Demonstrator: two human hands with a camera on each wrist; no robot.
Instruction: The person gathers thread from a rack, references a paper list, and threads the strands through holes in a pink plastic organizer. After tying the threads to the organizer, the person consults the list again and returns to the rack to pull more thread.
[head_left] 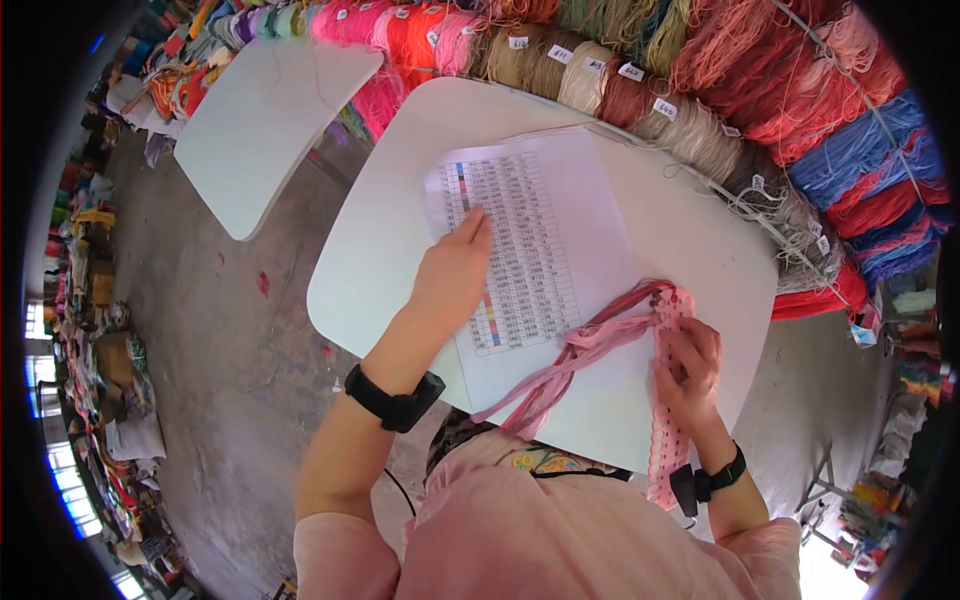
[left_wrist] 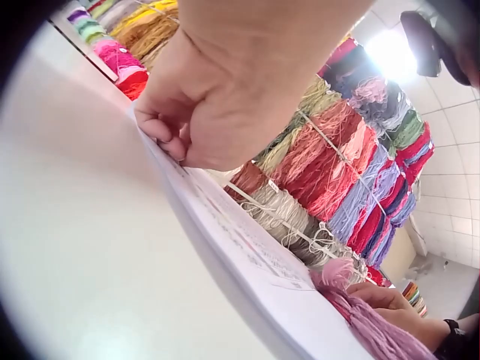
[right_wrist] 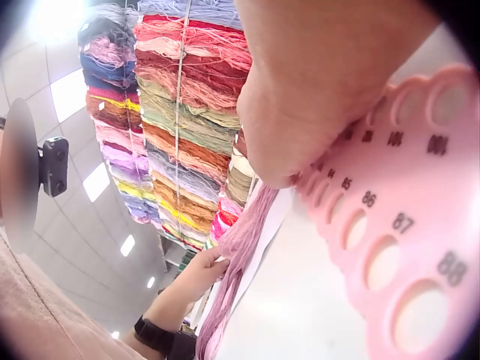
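Note:
My left hand (head_left: 455, 270) lies over a printed chart sheet (head_left: 603, 225), its index finger stretched out onto the rows of numbers and its other fingers folded in. My right hand (head_left: 690, 375) grips a long pink thread card (head_left: 665, 455) by its side, fingers bent over it. Holes and printed numbers run along the card's edges, seen close in the right wrist view. Pink and mauve embroidery threads (head_left: 575, 360) hang from the card's upper end and trail left across the sheet's lower corner. The right fingertips are hidden in the right wrist view.
The white table (head_left: 370, 250) has rounded corners, and a second white table (head_left: 270, 130) stands to its left. Thread hanks (head_left: 600, 80) with number tags hang along a rail behind. Grey floor (head_left: 230, 330) shows at the left.

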